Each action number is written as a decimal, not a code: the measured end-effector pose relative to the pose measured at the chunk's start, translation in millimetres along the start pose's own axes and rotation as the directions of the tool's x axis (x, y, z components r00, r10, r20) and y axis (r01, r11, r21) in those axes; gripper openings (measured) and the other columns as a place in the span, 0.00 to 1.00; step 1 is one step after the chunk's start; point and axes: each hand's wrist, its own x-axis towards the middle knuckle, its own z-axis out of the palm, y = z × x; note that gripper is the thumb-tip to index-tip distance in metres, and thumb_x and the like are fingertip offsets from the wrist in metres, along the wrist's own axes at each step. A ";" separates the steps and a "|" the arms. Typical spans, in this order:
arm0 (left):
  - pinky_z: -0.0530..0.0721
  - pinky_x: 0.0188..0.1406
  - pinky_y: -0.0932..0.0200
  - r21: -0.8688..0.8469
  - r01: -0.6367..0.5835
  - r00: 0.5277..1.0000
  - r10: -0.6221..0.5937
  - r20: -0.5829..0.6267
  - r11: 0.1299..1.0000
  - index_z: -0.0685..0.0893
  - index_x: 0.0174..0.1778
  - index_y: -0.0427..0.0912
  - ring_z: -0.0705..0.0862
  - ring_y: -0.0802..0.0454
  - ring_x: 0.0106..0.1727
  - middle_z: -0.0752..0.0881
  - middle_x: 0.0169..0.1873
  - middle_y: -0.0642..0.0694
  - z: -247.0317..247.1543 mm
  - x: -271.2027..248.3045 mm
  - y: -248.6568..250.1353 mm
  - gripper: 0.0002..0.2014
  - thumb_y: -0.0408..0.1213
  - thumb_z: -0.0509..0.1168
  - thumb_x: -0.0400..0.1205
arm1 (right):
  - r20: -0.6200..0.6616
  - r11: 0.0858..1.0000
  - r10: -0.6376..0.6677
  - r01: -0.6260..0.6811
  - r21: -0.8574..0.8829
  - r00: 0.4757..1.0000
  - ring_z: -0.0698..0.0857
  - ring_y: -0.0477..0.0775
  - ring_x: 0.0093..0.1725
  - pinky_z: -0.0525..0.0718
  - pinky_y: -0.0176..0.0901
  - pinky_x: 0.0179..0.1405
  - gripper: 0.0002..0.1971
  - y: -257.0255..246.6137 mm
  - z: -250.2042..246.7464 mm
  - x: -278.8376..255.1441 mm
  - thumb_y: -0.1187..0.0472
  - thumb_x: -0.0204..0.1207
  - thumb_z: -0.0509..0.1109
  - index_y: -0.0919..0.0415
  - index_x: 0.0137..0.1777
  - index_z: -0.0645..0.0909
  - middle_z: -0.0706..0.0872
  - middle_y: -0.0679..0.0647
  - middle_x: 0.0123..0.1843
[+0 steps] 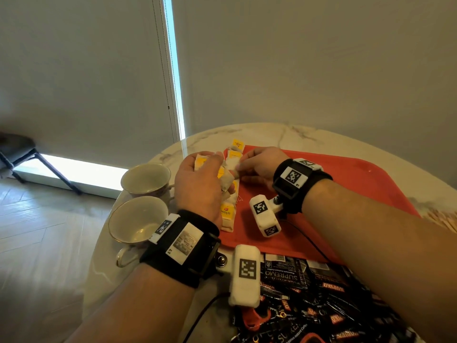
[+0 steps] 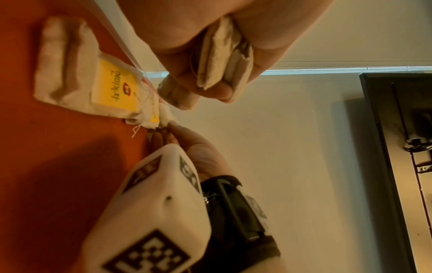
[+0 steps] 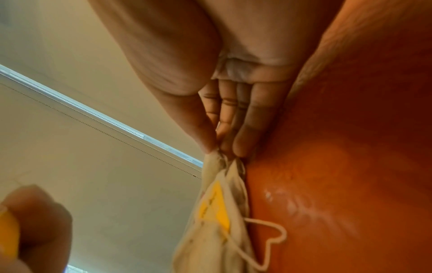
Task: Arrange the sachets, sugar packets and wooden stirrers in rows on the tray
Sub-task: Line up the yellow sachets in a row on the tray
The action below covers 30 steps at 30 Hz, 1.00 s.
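Was mid-row with the tea sachets [image 1: 228, 212] along the red tray's [image 1: 351, 179] left edge, left hand [image 1: 197, 186] gripping a spare bunch, right hand [image 1: 257, 164] pinching one by its corner, probably needing flattening into line next.

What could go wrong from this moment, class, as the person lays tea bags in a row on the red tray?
1. The left hand grips a bunch of paper tea bags; one may slip out.
2. The right hand pinches a yellow-tagged tea bag whose loose white string may snag.
3. The farthest tea bag overhangs the red plastic tray and may slide off.
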 end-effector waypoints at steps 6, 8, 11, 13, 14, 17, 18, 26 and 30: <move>0.84 0.32 0.51 -0.030 0.035 0.999 -0.035 0.007 0.999 0.88 0.50 0.42 0.83 0.45 0.29 0.85 0.32 0.41 0.2 -0.2 -2.4 0.05 0.39 0.72 0.84 | -0.017 0.997 0.021 -0.023 -0.077 1.000 0.91 0.60 0.47 0.92 0.53 0.53 0.05 -3.6 -0.4 -2.5 0.72 0.75 0.78 0.67 0.49 0.89 0.92 0.68 0.54; 0.84 0.32 0.51 -0.055 0.103 0.995 -0.102 0.016 0.993 0.89 0.53 0.41 0.85 0.41 0.33 0.87 0.36 0.38 0.1 0.4 -2.3 0.09 0.43 0.71 0.85 | -0.052 0.988 -0.032 0.023 -0.152 0.998 0.87 0.58 0.43 0.90 0.52 0.51 0.08 -8.0 -3.9 -4.9 0.66 0.77 0.79 0.67 0.54 0.89 0.90 0.65 0.49; 0.85 0.38 0.48 -0.125 0.203 0.979 -0.199 0.039 0.971 0.89 0.56 0.41 0.86 0.42 0.34 0.89 0.38 0.41 -0.5 3.5 -2.5 0.17 0.52 0.71 0.84 | -0.068 0.968 -0.181 0.165 -0.188 0.981 0.84 0.53 0.42 0.83 0.48 0.40 0.08 -19.6 -11.9 -22.1 0.56 0.74 0.82 0.59 0.48 0.91 0.88 0.55 0.43; 0.84 0.38 0.48 -0.153 0.219 0.976 -0.215 0.047 0.964 0.88 0.60 0.42 0.87 0.44 0.33 0.91 0.37 0.43 -0.8 5.7 -2.6 0.23 0.59 0.69 0.84 | 0.009 0.949 -0.263 0.260 -0.180 0.965 0.83 0.50 0.40 0.80 0.46 0.36 0.10 -25.3 -15.6 -42.4 0.50 0.73 0.83 0.57 0.43 0.90 0.88 0.50 0.39; 0.84 0.35 0.50 -0.173 0.221 0.975 -0.217 0.044 0.960 0.87 0.59 0.41 0.87 0.46 0.30 0.90 0.35 0.43 -0.8 5.8 -2.3 0.24 0.61 0.68 0.85 | 0.063 0.935 -0.286 0.293 -0.198 0.956 0.82 0.49 0.39 0.79 0.45 0.35 0.11 -26.7 -15.9 -53.0 0.49 0.72 0.83 0.57 0.42 0.90 0.87 0.49 0.37; 0.85 0.28 0.52 -0.179 0.237 0.971 -0.241 -0.002 0.955 0.87 0.63 0.40 0.86 0.47 0.28 0.90 0.40 0.41 -0.5 3.3 0.6 0.31 0.66 0.68 0.83 | 0.232 0.888 -0.307 0.365 -0.279 0.923 0.81 0.43 0.34 0.76 0.37 0.30 0.11 -24.8 -11.4 -74.5 0.53 0.69 0.85 0.59 0.44 0.90 0.86 0.48 0.36; 0.86 0.29 0.52 -0.160 0.238 0.969 -0.244 -0.023 0.958 0.88 0.65 0.42 0.89 0.47 0.31 0.92 0.45 0.41 -0.8 3.6 0.5 0.32 0.69 0.68 0.81 | 0.266 0.877 -0.313 0.385 -0.287 0.912 0.81 0.40 0.32 0.75 0.34 0.28 0.12 -22.7 -8.9 -76.7 0.56 0.69 0.86 0.60 0.46 0.90 0.87 0.48 0.36; 0.81 0.71 0.22 0.024 0.100 0.995 -0.100 -0.015 0.995 0.86 0.69 0.39 0.83 0.24 0.71 0.86 0.68 0.29 -3.8 9.1 -17.2 0.66 0.93 0.63 0.51 | 0.309 0.895 -0.370 0.425 -0.133 0.876 0.80 0.56 0.39 0.75 0.44 0.32 0.08 -11.2 -6.7 -73.3 0.65 0.70 0.85 0.55 0.39 0.88 0.88 0.50 0.37; 0.92 0.48 0.38 -0.135 0.185 0.981 -0.190 -0.031 0.973 0.88 0.68 0.46 0.92 0.32 0.58 0.92 0.60 0.35 0.6 2.7 -4.4 0.51 0.84 0.71 0.61 | 0.290 0.914 -0.400 0.400 0.059 0.870 0.82 0.50 0.34 0.78 0.41 0.29 0.09 -11.7 -9.8 -70.6 0.72 0.73 0.80 0.60 0.39 0.83 0.86 0.54 0.35</move>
